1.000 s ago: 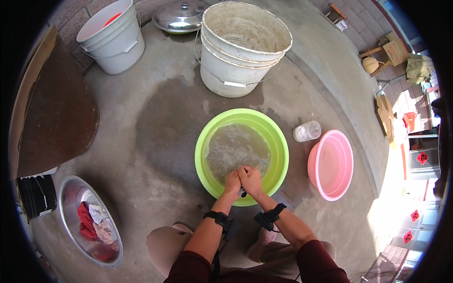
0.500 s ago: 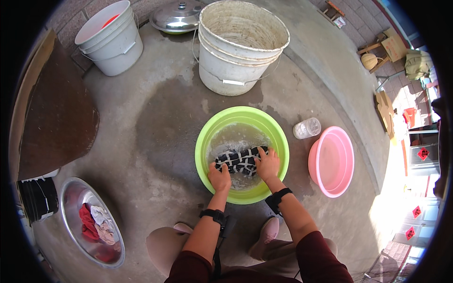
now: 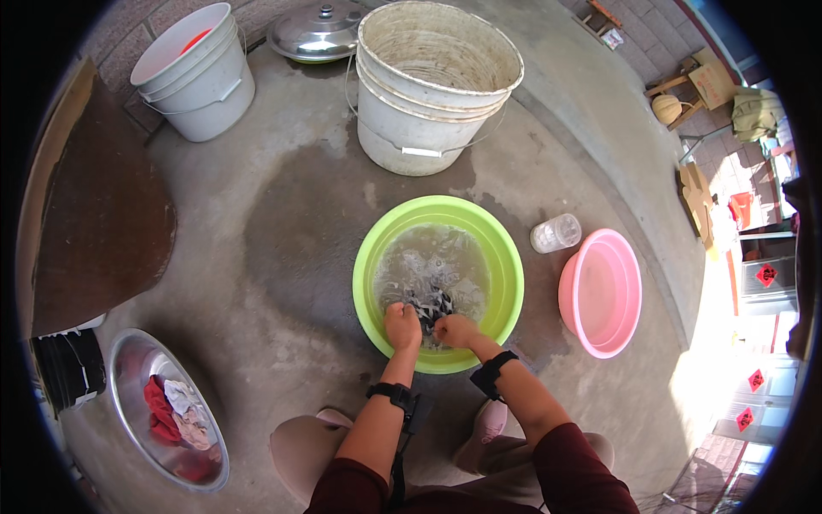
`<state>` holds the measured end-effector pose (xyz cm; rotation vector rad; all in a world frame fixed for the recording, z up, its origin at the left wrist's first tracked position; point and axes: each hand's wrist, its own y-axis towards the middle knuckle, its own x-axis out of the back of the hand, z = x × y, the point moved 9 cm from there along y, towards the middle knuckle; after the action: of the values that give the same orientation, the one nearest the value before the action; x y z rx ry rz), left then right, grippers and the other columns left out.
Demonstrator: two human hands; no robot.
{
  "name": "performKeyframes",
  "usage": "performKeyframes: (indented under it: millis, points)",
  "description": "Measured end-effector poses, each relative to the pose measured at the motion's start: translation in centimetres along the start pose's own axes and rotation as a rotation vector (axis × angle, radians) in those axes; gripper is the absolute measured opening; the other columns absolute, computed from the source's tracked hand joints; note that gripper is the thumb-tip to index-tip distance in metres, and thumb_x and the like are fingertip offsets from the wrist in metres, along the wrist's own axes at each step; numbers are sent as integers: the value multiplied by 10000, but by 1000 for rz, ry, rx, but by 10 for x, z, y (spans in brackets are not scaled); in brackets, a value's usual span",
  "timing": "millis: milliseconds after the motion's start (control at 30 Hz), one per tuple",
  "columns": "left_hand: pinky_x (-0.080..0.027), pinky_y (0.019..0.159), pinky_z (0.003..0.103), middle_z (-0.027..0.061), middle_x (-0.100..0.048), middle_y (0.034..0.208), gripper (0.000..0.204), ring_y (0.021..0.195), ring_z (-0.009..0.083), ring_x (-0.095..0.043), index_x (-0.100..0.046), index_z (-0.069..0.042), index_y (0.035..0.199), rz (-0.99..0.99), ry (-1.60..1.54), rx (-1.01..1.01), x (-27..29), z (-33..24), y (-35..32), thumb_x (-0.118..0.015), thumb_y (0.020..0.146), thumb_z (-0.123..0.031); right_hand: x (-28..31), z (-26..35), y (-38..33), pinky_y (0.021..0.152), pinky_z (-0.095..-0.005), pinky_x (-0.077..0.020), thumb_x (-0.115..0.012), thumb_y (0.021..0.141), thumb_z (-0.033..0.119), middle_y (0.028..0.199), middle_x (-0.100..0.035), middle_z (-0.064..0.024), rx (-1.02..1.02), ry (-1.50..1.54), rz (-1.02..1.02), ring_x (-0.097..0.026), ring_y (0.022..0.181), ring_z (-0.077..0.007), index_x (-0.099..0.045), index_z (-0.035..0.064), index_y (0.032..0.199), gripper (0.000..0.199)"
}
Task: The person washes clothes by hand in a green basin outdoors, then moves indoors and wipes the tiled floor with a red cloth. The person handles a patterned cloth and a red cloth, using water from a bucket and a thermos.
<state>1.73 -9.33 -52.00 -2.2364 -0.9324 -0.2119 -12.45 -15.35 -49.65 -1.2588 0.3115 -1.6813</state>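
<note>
A black-and-white patterned cloth (image 3: 432,307) lies bunched and partly under cloudy, sudsy water in the lime-green basin (image 3: 364,265). My left hand (image 3: 402,326) is closed in a fist at the cloth's left side, gripping it. On the other side my right hand (image 3: 456,331) is curled closed around the cloth's right edge. Both hands are low in the basin, near its front rim, a small gap apart. Water and my own fingers hide part of the cloth, so its full shape does not show.
Right of the basin are a clear plastic jar (image 3: 556,233) and a pink basin (image 3: 635,295). A metal basin (image 3: 128,368) with red and pale cloths stands at lower left. Behind are a large worn white bucket (image 3: 411,128), another white bucket (image 3: 205,98) and a lidded metal pan (image 3: 317,34).
Both hands have drawn nearer to me and closer together, closing into fists. The cloth, stretched across the basin before, is now bunched and lower in the water.
</note>
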Motion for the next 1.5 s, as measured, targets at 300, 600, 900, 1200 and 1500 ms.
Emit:
performKeyframes:
  millis: [300, 600, 900, 1200, 1500]
  points:
    - [-478, 794, 432, 189, -645, 965, 292, 903, 340, -618, -624, 5, 1006, 26, -69, 19, -3, -4, -5, -581, 888, -258, 147, -7, -45, 608, -195, -402, -549, 953, 89, 753, -569, 71, 170, 1279, -476, -487, 679, -15, -619, 65, 903, 89]
    - [-478, 750, 452, 183, -661, 898, 265, 848, 366, -626, -641, 17, 913, 73, 15, 6, 1, -8, -6, -556, 876, -231, 99, -104, -7, 764, -489, -473, -629, 846, 130, 905, -608, -247, -355, 207, -775, -591, 858, -435, -472, 79, 1123, 322]
    - [-465, 777, 449, 176, -659, 942, 321, 896, 370, -618, -647, -17, 956, 207, -48, 43, -23, 13, -2, -518, 901, -305, 6, -75, 18, 920, -468, -451, -583, 794, 63, 1153, -598, -226, -485, 127, -284, -565, 1105, -406, -462, 170, 1299, 530]
    - [-364, 1021, 433, 21, -351, 1477, 503, 1352, 226, -321, -364, -208, 1446, 504, -520, 420, -42, 0, -25, -454, 981, -377, 51, 57, -43, 704, -225, -438, -596, 942, 218, 855, -612, 40, 213, 1343, -6, -532, 789, -39, -640, 40, 956, 184]
    - [-479, 874, 324, 83, -612, 1094, 255, 996, 188, -599, -609, -50, 1089, 552, -1089, 298, -56, -53, -53, -409, 1004, -183, 29, 4, -26, 745, -328, -486, -601, 926, 357, 862, -624, -23, -132, 1807, -511, -594, 786, -148, -570, 132, 892, 229]
